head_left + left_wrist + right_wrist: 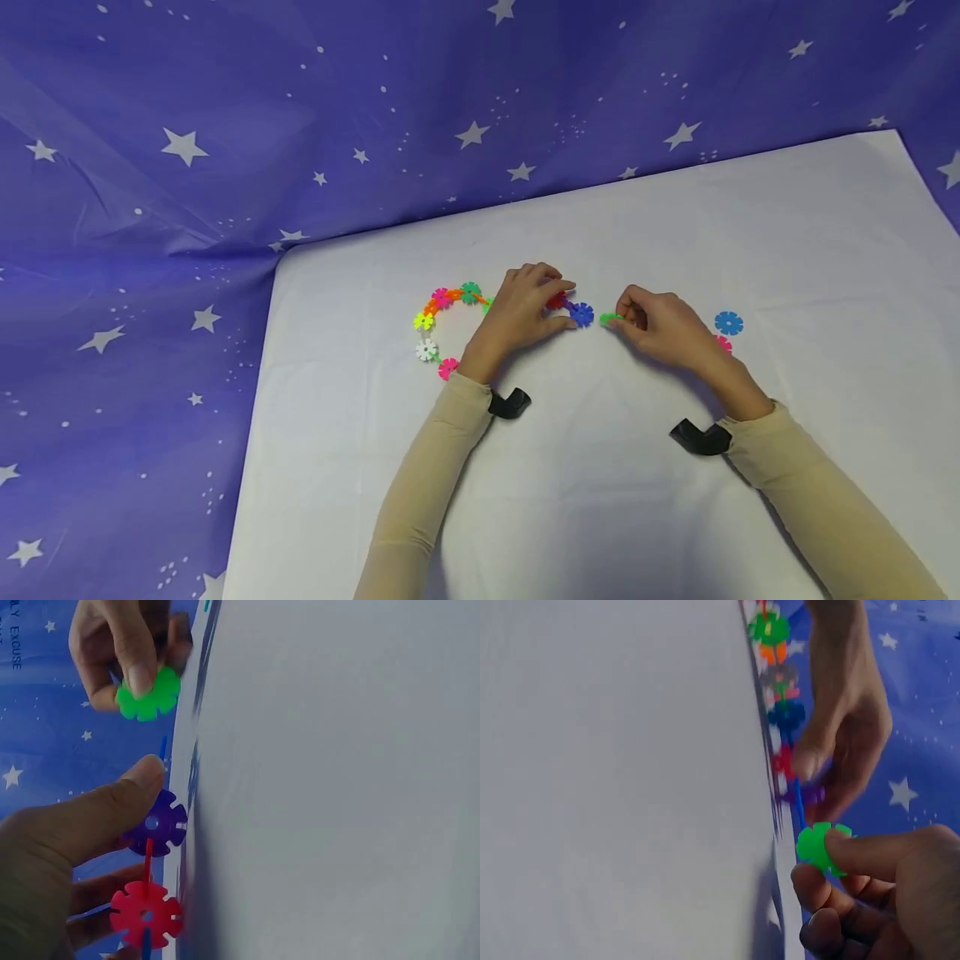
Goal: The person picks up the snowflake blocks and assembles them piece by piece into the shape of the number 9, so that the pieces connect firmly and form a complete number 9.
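A chain of notched plastic snowflake discs (470, 292) in many colours curves across the white table, partly hidden under my left hand (522, 307). That hand's thumb and fingers lie on either side of the chain's right end, holding it by the purple disc (152, 823), with a red disc (146, 915) beside it. A blue disc (582, 314) forms the very end, seen edge-on in the right wrist view. My right hand (663, 327) pinches a loose green disc (823, 847) between thumb and fingers. In the head view, a small gap separates the green disc from the blue one.
A loose light-blue disc (728, 323) and a pink disc (723, 344), partly covered by my right wrist, lie to the right. The white tablecloth (600, 500) extends around the hands. Behind the table hangs a purple star-patterned cloth (420, 100).
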A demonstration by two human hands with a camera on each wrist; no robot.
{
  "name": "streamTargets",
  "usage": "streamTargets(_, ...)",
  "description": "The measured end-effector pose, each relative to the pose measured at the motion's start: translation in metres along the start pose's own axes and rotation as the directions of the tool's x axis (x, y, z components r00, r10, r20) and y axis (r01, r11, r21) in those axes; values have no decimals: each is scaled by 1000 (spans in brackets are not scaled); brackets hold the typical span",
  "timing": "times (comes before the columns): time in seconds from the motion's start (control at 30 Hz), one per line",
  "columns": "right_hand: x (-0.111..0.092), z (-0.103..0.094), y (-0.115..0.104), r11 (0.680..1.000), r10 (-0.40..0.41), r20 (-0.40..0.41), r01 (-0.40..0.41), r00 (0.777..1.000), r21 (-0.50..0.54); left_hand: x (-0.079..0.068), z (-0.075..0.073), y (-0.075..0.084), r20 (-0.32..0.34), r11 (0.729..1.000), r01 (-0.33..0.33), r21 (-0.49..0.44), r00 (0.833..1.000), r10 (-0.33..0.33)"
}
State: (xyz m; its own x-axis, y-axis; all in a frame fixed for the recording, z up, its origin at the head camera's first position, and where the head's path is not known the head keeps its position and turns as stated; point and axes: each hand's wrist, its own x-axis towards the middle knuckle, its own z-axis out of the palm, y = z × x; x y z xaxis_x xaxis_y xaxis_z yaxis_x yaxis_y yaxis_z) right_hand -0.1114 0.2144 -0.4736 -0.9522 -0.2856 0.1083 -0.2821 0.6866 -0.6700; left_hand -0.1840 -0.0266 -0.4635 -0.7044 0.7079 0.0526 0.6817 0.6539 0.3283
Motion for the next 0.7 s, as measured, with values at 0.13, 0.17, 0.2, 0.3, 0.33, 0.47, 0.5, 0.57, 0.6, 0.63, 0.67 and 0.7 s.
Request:
streamTargets(0.13,2,12,-3,999,23,-8,-23,1000,23,1,4,4,-8,1000,13,-1,1000,-13)
streamTargets(0.17,3,14,-3,999,27,-12,-27,1000,27,1,5,4,-7,1000,17,-15,1000,-17)
streamTargets(0.2,3,16,-3,999,32,-16,-32,999,23,1,5,4,-8,999,19,-25,1000,-19)
streamTargets(0.3,3,20,-4,999,47,-23,-47,999,2,2,7,4,-4,999,9,-36,1000,-9)
streamTargets(0.33,3,21,-4,999,49,-25,-50,998,-6,2,8,4,-5,999,2,-35,1000,-2)
streamTargets(0.47,3,22,-5,998,52,-30,-53,998,-23,2,10,5,-4,1000,-24,15,1000,24)
streamTargets(0.5,3,23,-5,998,52,-33,-53,998,-22,2,10,5,-9,999,-31,26,999,31)
streamTargets(0.57,2,23,-4,998,53,-39,-53,998,-19,2,12,5,-19,998,-47,49,999,48)
streamTargets(0.6,2,24,-3,999,50,-45,-51,998,-16,2,12,4,-26,997,-54,55,998,56)
streamTargets(0.63,1,24,-3,999,46,-52,-47,998,-12,2,13,4,-31,997,-61,56,998,63)
streamTargets(0.67,1,24,-2,999,40,-61,-41,997,-7,2,13,3,-36,997,-66,51,997,68)
streamTargets(0.7,1,24,-2,999,34,-69,-34,997,-1,1,13,2,-40,997,-68,40,997,70)
